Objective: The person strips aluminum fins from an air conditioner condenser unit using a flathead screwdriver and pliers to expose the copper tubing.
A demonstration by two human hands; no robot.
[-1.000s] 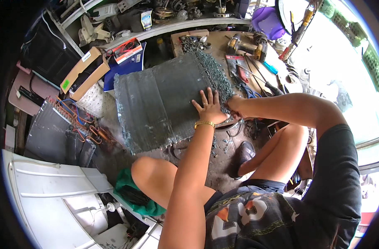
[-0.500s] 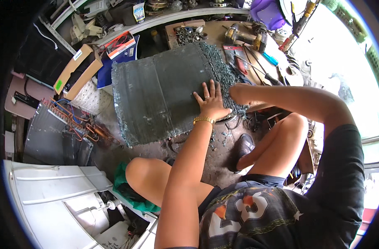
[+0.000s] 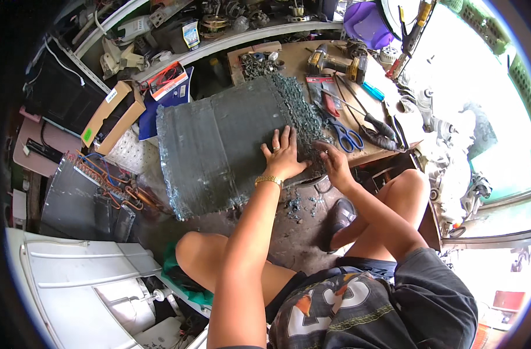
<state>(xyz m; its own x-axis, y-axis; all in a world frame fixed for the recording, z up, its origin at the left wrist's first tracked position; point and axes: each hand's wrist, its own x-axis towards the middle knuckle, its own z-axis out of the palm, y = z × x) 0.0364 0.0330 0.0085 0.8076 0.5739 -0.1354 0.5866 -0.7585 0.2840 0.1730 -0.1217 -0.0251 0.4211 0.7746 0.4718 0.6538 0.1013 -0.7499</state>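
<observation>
One grey panel (image 3: 213, 145) lies mid-frame under the splayed left hand (image 3: 284, 158), near the right hand (image 3: 336, 167), whose grip I cannot tell.

Bright right, dimmer left

Strong white light washes out the frame's right side, beside green lattice (image 3: 524, 93) at upper right. A pale-edged shelf (image 3: 236, 41) curves across the top; a wooden table (image 3: 294, 60) stands below it. Grey floor (image 3: 303, 238) shows near the centre.

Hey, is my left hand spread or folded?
Spread: the left hand lies palm-down on the dark grey panel, gaps showing between its fingers.
</observation>
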